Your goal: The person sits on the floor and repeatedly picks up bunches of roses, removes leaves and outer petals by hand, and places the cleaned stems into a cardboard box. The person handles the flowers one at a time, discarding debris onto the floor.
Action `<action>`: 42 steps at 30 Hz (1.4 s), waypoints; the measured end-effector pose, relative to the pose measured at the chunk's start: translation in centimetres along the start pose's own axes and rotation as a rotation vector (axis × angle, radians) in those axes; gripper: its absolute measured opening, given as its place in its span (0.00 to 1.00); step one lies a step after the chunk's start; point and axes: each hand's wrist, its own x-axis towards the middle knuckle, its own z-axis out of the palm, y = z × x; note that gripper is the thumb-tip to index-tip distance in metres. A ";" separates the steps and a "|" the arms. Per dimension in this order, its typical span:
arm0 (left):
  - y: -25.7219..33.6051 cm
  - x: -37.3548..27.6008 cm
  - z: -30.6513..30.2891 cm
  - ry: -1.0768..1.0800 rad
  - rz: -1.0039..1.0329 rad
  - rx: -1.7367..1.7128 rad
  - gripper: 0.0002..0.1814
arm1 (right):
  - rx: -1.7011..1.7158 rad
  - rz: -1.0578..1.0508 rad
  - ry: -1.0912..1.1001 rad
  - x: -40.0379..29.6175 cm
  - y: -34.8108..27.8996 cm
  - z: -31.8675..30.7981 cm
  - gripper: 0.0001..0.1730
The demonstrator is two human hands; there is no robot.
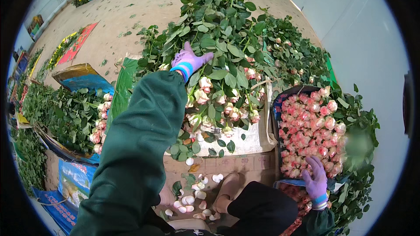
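Observation:
My left hand (189,59), in a lilac glove with a blue cuff, reaches into a heap of cut roses. Its thumb and a finger are spread against the leafy stems (216,29); the leaves partly cover the other fingers. Cream-pink rose heads (205,87) hang toward me below that hand. On the right, my right hand (315,178), gloved alike, rests with fingers apart at the lower edge of a packed bunch of pink roses (305,127). A dark wrapper (276,131) borders this bunch. Neither hand visibly grips a stem.
White petals (188,200) and loose leaves lie by my shoes (226,188). A wrapped rose bunch (65,114) stands at left, beside a green sheet (123,87). More roses (288,52) lie toward the white wall (354,32). Another pink bunch (292,196) sits under my right hand.

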 end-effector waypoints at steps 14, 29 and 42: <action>-1.6 0.7 -6.3 0.344 0.157 0.032 0.24 | 0.148 -0.071 -0.104 0.7 -3.5 4.7 0.22; -4.7 -16.7 -16.5 -0.516 0.470 -1.181 0.17 | 0.708 -0.308 -0.028 7.2 -22.3 2.3 0.24; -12.5 -26.1 -10.5 -0.528 0.210 -1.322 0.23 | 0.355 -0.323 -0.729 7.0 -24.8 13.9 0.20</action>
